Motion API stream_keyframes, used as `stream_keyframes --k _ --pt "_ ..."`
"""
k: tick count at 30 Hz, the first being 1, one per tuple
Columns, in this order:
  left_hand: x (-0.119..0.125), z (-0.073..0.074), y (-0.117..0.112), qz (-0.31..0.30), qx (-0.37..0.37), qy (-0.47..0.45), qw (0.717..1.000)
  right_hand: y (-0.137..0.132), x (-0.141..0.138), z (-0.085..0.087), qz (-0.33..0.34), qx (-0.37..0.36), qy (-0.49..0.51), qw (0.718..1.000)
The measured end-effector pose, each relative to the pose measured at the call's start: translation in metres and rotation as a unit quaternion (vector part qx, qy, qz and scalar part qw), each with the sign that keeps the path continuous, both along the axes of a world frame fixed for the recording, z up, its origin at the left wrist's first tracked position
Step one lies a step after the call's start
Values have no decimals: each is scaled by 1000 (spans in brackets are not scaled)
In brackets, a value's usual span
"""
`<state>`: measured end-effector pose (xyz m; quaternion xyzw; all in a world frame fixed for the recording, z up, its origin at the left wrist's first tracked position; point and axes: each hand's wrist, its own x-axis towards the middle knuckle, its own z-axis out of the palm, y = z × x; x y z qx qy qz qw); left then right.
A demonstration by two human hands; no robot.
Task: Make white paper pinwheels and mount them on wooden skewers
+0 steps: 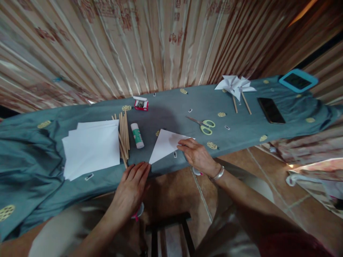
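Observation:
A white sheet of paper [167, 143], folded into a triangle, lies near the front edge of the cloth-covered table. My right hand [197, 155], a silver bangle at its wrist, is closed on the paper's right-hand side, thumb and fingers pinched together. At the paper's lower left corner, my left hand [134, 182] rests with its fingers stretched flat and its fingertips touching that corner; its thumb is hidden. A glue stick [137, 135] lies left of the paper. Scissors [203, 125] with pale green handles lie beyond it to the right.
A stack of white paper [91, 148] lies at left, beside several wooden sticks [123, 134]. Behind them is a small red box [141, 104] of metal pieces. White paper pinwheels [235, 85] on sticks, a dark phone [271, 110] and a blue-framed device [298, 80] are at right. A curtain [160, 46] hangs behind.

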<state>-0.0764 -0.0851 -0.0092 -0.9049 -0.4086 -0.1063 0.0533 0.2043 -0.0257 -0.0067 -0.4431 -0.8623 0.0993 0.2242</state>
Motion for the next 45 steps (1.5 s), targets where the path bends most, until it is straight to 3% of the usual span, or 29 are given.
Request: stream_keyframes --k 4,12,16,20,26,34,40,45 --pt "-4 2 -4 2 11 -17 1000 0 -1 0 -7 7 18 1000" --pt "11 9 11 64 -41 -146 986 24 1 4 -118 9 75 990" --pt "29 9 32 72 -92 -196 974 35 -1 -1 -96 -41 77 992" --pt "43 0 47 69 -126 -234 962 38 -8 1 -75 -63 91 991" --pt "46 -12 54 73 -122 -293 946 36 -11 10 -71 -75 117 988" --pt "49 4 62 93 -104 -297 945 32 -8 20 -80 -71 174 979" --pt "49 16 69 70 -75 -301 948 28 -2 25 -63 -43 185 980" --pt "51 12 73 21 -55 -291 955 24 2 26 -47 -43 164 984"
